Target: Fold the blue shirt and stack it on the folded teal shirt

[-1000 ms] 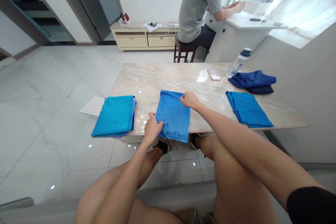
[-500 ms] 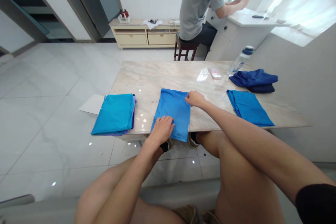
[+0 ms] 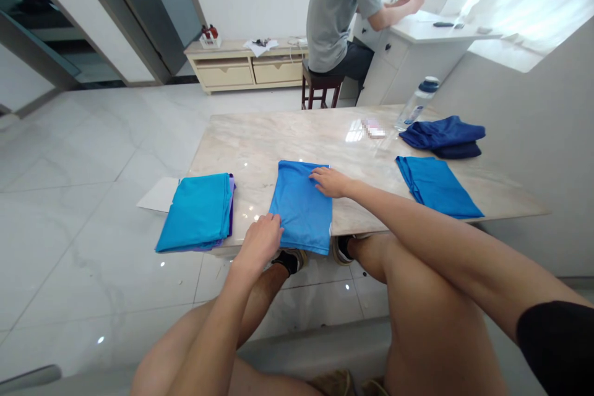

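Observation:
A folded blue cloth [image 3: 304,213] lies on the marble-look table, its lower end hanging slightly over the near edge. At its lower left edge is my left hand [image 3: 262,238], fingers curled together on the fabric; the thumb is hidden. My right hand [image 3: 330,182] rests on the upper right part of the cloth with fingers extended and slightly apart. To the left sits a stack of folded turquoise and purple cloths [image 3: 197,210]. Right of my right forearm lies another folded blue cloth [image 3: 439,185], with a crumpled navy cloth [image 3: 445,136] behind it.
The table [image 3: 250,136] also bears a clear water bottle [image 3: 417,102] with a dark blue cap and a small blurred pink-white item [image 3: 374,129]. A white sheet [image 3: 158,195] sticks out by the stack. Beyond, a person in grey [image 3: 334,18] sits on a stool at a white desk [image 3: 431,34].
My left hand has slid left from the cloth's surface to its left edge. My right hand has gone from closed at the upper right edge to spread on the cloth. The view has shifted slightly.

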`<state>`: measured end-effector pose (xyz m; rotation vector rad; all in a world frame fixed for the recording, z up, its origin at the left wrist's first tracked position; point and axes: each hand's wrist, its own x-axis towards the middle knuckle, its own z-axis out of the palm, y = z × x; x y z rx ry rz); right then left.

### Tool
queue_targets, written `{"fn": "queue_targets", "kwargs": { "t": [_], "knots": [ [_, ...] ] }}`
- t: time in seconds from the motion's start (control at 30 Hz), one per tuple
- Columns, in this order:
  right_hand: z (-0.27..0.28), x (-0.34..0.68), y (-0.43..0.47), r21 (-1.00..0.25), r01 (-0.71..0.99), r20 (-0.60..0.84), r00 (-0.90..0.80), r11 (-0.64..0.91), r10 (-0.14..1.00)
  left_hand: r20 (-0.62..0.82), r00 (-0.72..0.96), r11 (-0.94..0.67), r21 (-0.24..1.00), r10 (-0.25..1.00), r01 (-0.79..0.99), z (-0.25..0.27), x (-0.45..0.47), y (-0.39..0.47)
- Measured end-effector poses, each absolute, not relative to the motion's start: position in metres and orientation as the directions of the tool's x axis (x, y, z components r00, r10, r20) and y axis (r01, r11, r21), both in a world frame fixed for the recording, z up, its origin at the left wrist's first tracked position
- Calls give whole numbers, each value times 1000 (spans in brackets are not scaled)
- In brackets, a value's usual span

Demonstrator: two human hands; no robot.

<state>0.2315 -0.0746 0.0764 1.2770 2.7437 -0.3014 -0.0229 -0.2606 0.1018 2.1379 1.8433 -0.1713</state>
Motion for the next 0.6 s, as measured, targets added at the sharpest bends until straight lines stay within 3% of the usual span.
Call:
{"fn": "queue_targets", "kwargs": {
  "t": [0.13, 0.3, 0.43, 0.53, 0.6],
  "knots": [
    [59, 197, -63, -110, 711, -126, -703, 695, 700, -204, 247, -205, 206, 947, 957, 88, -12, -264],
    [21, 157, -46, -262, 826, -103, -538, 499, 837, -270, 202, -166, 151, 941, 974, 63, -6, -265],
    [3, 166, -32, -393, 793, 112, -461, 466, 880, -221, 192, -168, 121, 956, 978, 55, -6, -264],
    [7, 197, -20, -318, 832, 222, -401, 455, 889, -211, 158, -135, 122, 965, 983, 56, -4, -262],
    [15, 221, -14, -210, 887, 193, -373, 410, 907, -201, 131, -109, 121, 971, 987, 57, -1, -261]
  ]
}}
